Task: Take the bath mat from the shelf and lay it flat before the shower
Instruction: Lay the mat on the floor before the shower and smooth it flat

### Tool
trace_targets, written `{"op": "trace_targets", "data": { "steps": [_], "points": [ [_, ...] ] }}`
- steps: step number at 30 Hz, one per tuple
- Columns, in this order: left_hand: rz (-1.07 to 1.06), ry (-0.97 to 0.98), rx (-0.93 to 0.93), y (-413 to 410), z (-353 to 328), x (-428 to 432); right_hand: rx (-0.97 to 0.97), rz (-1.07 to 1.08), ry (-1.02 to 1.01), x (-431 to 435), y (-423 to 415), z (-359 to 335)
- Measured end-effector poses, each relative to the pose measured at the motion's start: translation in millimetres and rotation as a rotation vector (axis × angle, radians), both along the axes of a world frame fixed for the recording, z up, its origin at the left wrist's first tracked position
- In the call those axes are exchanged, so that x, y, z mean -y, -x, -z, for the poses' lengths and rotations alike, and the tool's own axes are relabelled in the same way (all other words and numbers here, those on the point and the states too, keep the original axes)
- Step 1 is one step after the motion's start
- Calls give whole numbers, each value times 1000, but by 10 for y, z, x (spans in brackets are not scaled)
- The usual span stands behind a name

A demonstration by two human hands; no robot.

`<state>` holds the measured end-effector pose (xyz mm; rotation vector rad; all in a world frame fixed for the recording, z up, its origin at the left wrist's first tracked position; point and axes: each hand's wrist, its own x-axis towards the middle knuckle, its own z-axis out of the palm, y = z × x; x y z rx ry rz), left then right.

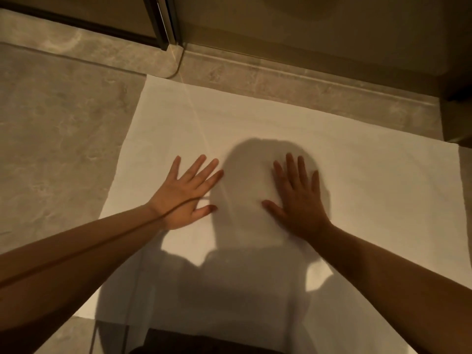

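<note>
Left hand (184,193) and right hand (299,200) pressed palm-down, fingers spread wide, on the flat white rectangular cloth bath mat (357,180).

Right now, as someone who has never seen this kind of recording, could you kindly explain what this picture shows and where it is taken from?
There is no machine here: a person wears one wide-angle camera on the head, looking down at their own bare arms. The left hand and right hand lie palm down, fingers spread, on a white bath mat. The mat is spread out on the marbled stone floor, just before the raised threshold and metal door frame of what looks like the shower. Nothing is held; both hands only press on the mat. The dark shape between them is the person's own shadow.
</note>
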<state>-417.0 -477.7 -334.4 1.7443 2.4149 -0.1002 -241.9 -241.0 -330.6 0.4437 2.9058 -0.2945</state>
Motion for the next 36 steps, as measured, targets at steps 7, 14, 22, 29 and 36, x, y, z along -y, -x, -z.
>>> {"op": "trace_targets", "data": {
  "steps": [7, 14, 22, 29, 36],
  "points": [
    [-33, 121, -38, 4, -36, 37, 56, 86, -33, -110, -417, 28],
    [-115, 77, 42, -403, -182, -43, 125, 280, -50, -425, -955, -30],
    [247, 85, 141, -1338, -58, -782, 211, 231, 33, -406, -1423, -137],
    [397, 34, 139, -1953, -6, -1498, 362, 551, 54, -722, -2510, -256],
    [559, 9, 99, -2335, 78, -1757, 445, 708, 133, -621, -3212, -318]
  ]
}}
